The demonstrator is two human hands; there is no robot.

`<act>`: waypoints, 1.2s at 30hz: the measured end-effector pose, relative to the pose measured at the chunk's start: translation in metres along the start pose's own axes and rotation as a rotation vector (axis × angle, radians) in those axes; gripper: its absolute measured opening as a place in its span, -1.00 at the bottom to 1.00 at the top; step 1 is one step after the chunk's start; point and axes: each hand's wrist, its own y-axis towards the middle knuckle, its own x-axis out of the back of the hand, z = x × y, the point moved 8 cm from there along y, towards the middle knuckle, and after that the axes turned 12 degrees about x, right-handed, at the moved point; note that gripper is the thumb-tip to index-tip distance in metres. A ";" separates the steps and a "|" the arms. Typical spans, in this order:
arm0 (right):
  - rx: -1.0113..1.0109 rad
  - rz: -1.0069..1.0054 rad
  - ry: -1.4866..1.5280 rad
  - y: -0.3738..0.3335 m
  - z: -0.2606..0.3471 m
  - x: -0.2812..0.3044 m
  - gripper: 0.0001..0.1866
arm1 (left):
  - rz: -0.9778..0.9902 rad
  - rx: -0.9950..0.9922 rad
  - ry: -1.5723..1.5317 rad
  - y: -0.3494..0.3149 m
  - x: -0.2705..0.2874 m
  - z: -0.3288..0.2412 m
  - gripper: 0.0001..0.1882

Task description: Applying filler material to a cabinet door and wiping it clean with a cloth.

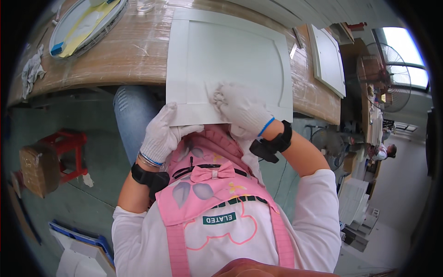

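The right hand, in a white knit glove, is curled and pressed down on the face of a white panel, apparently bunched over a small pad or cloth that cannot be made out clearly. The left hand, also gloved in white, grips the near edge of the panel, fingers closed over the lower left corner. The panel is a flat rectangular door-type piece with a raised frame border; it lies on a wooden bench covered in clear film, with its near edge overhanging toward the person. A round tray with a yellow sheet sits at the far left of the bench, near a grey rag. A second white panel lies at the right end. A red stool stands on the floor to the left.
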 end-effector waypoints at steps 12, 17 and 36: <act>-0.091 -0.461 0.776 -0.073 -0.081 -0.001 -0.61 | 0.092 0.120 -0.059 -0.004 -0.019 0.003 -0.16; -0.339 -0.681 0.376 -0.110 -0.119 0.092 -0.67 | 0.094 0.060 -0.054 -0.014 -0.016 -0.002 0.00; 0.415 0.082 0.763 -0.054 0.018 -0.016 -0.66 | 0.060 -0.021 -0.017 -0.019 -0.012 -0.006 -0.17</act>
